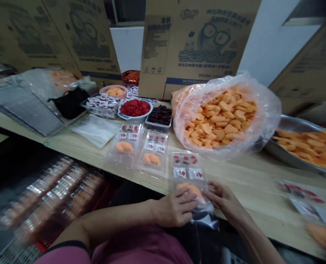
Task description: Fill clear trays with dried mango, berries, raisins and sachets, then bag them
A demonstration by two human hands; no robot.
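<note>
A clear plastic tray (189,183) overhangs the table's front edge, holding red and dark dried fruit pieces, two small printed sachets and orange chip-like pieces. Clear film (208,222) sticks out at its near end. My left hand (175,207) grips the near left part, its curled fingers lying over the orange pieces. On the tray's right edge, my right hand (225,200) is closed with thumb and fingers; its fingertips are partly hidden. Two similar filled trays, a middle one (153,152) and a left one (126,146), lie just left of it.
A big clear bag of orange pieces (220,117) stands behind, beside a metal bowl (295,124). A bowl of red fruit (135,108), a dark-fruit tub (159,115), a sachet box (102,104) and flat plastic bags (94,128) sit left. Stacked packs (50,194) fill a low crate.
</note>
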